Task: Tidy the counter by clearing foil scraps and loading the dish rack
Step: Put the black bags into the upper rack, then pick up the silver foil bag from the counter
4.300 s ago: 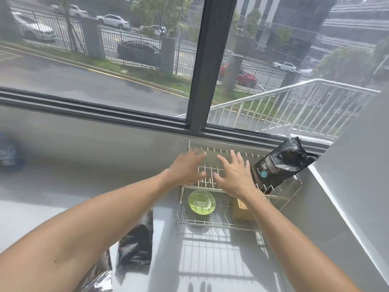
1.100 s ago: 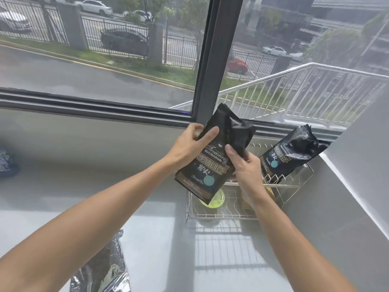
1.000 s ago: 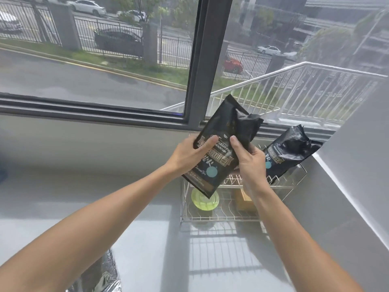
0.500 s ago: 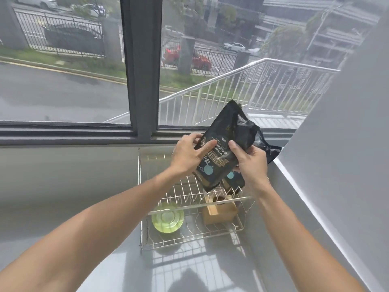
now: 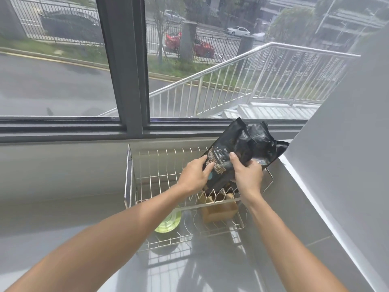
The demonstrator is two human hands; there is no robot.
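Note:
A wire dish rack [image 5: 151, 171] stands on the grey counter against the wall under the window. Both hands hold a black foil coffee bag [image 5: 229, 152] tilted over the rack's right side, its lower end down among the tines. My left hand [image 5: 194, 175] grips the bag's left edge; my right hand [image 5: 246, 175] grips its front. A second black foil bag [image 5: 267, 146] leans in the rack's far right corner behind the first. In the rack's lower level lie a green plate [image 5: 168, 223] and a tan wooden block [image 5: 219, 208].
The grey counter [image 5: 63, 218] stretches left and toward me. A white wall [image 5: 336, 165] closes the right side next to the rack. The window sill [image 5: 63, 127] runs along the back, above the rack.
Both hands have lowered the black foil bag from chest height down into the rack's right side, beside the other bag. The view has swung right; the foil scraps at lower left are out of sight.

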